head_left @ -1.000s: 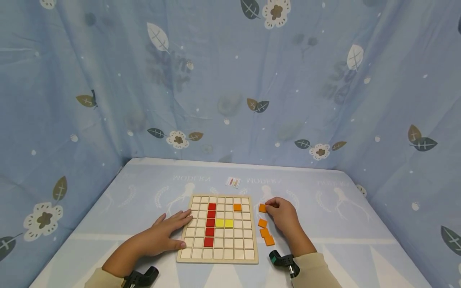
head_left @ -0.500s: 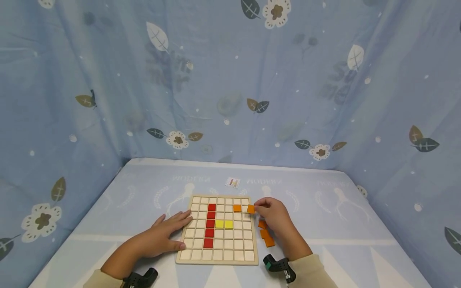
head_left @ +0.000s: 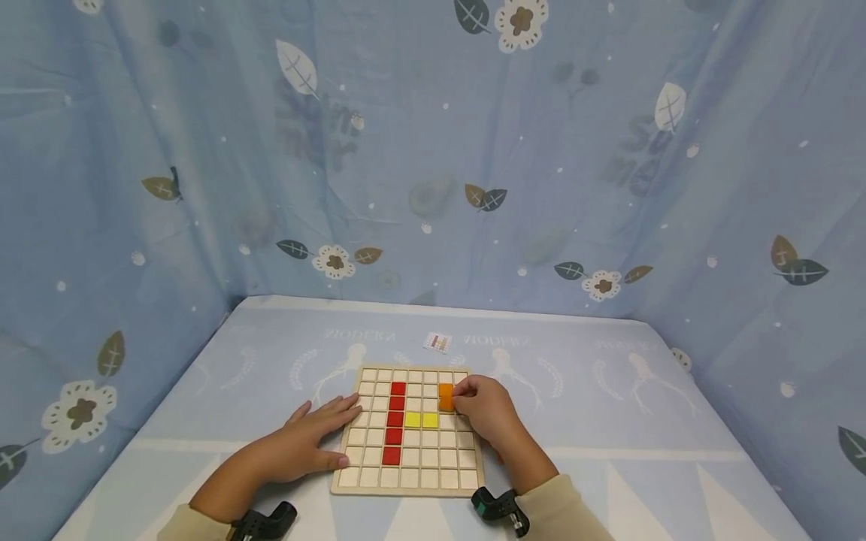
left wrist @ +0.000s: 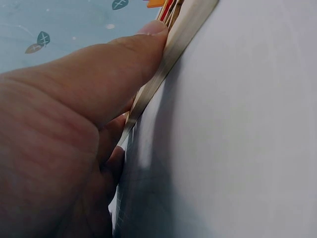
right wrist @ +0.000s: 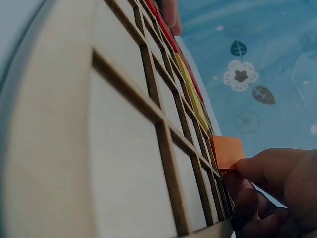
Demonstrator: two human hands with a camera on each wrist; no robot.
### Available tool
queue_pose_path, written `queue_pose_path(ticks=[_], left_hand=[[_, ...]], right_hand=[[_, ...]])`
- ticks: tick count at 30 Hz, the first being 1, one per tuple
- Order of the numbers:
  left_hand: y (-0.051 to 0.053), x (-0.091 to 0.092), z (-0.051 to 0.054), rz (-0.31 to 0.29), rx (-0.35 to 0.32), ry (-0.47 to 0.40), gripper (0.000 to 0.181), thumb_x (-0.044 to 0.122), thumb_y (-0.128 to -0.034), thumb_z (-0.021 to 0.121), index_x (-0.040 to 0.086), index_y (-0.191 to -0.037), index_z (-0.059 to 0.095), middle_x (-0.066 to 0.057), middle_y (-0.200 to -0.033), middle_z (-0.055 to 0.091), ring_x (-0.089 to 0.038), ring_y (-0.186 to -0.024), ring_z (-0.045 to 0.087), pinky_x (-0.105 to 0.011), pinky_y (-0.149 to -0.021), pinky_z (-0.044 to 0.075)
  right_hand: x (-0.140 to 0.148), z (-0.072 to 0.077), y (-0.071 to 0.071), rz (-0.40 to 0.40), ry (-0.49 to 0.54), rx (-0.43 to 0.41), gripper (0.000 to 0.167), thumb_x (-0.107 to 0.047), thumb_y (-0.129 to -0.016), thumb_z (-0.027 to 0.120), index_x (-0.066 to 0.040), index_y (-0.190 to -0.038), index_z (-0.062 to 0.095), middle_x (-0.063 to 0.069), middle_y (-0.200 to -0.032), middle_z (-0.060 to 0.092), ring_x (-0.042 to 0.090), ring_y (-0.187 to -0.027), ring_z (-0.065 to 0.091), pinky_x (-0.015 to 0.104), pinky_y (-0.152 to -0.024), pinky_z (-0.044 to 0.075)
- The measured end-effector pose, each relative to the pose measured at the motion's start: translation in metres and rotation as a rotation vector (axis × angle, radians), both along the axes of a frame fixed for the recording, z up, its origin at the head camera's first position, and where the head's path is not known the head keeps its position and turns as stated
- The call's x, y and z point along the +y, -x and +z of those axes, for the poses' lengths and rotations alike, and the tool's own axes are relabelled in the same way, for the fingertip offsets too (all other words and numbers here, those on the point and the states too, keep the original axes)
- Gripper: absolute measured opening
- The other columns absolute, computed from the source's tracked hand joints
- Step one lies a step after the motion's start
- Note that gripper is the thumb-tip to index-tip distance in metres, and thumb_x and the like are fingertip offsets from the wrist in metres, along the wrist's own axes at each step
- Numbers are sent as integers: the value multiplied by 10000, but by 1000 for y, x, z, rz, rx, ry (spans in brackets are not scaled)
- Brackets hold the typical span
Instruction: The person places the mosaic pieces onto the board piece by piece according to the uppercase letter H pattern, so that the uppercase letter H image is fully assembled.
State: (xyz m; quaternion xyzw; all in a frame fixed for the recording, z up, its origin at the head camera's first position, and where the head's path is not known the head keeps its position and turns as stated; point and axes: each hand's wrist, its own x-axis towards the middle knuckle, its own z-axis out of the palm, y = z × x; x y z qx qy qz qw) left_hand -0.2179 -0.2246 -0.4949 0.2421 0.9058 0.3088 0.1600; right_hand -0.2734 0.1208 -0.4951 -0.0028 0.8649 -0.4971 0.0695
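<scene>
A wooden grid board [head_left: 410, 490] lies on the table with a column of several red tiles [head_left: 394, 436] and two yellow tiles [head_left: 429, 420] in its cells. My left hand [head_left: 304, 445] rests on the board's left edge, fingers straight and spread; in the left wrist view its thumb [left wrist: 133, 54] touches the rim. Between thumb and fingertips, my right hand [head_left: 490, 409] pinches an orange tile [right wrist: 228, 152] over a cell at the upper right. That tile stands tilted to the grid in the right wrist view. Just beyond it sits another orange tile [head_left: 445, 390] in its cell.
A small printed card [head_left: 438, 343] lies on the table beyond the board. Loose orange tiles right of the board are mostly hidden behind my right hand and wrist. Patterned blue curtain [head_left: 433, 188] encloses the table at the back and sides.
My right hand has carried an orange tile from the table at the right, leftward over the board, to just below the placed orange tile. The left hand has stayed still.
</scene>
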Motion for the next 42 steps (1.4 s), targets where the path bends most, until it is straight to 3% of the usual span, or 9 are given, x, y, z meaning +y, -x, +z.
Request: queue_pose_path(ticks=[19, 29, 42], left_hand=[[1, 0, 1, 2, 12, 15, 920, 548, -930, 726, 129, -1654, 344, -78, -1756, 192, -429, -1612, 133, -752, -1195, -96], [1, 1, -1, 12, 17, 13, 927, 562, -925, 725, 134, -1654, 345, -70, -1755, 198, -415, -1617, 126, -753, -1195, -96], [0, 3, 0, 20, 8, 21, 925, 554, -921, 734, 133, -1651, 351, -83, -1753, 202, -420, -1614, 138, -754, -1197, -89]], right_hand=[[0, -2, 2, -18, -59, 34, 51, -179, -959, 755, -161, -913, 741, -6, -948, 703, 205, -847, 598, 321, -704, 497], [1, -2, 1, 32, -120, 62, 51, -198, -967, 755, -147, -968, 750, -15, -960, 701, 191, -859, 604, 328, -732, 521], [7, -4, 1, 52, -61, 41, 48, -192, -989, 727, -157, -1020, 733, 24, -924, 657, 199, -812, 590, 319, -681, 501]])
